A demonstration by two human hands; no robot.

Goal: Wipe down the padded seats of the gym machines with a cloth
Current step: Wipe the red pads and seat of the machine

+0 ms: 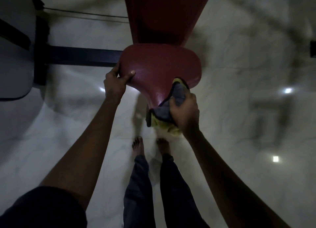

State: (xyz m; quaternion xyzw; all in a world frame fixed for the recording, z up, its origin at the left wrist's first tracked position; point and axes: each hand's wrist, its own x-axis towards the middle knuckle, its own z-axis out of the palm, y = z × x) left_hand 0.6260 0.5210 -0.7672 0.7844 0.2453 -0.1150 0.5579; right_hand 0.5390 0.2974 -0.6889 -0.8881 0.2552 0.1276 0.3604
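Note:
A dark red padded seat [159, 65] narrows toward me in the middle of the view. Behind it rises a long red back pad [162, 14]. My left hand [116, 82] grips the seat's left edge, thumb on top and fingers curled under. My right hand [184, 111] holds a bunched grey and yellow cloth [164, 111] against the seat's narrow front right edge. Part of the cloth hangs below the seat tip.
A dark metal frame bar [82, 56] runs left from the seat toward a grey machine housing [15, 48]. A thin cable [85, 14] stretches above it. The floor is pale glossy marble [239, 108]. My bare feet [150, 147] stand just below the seat tip.

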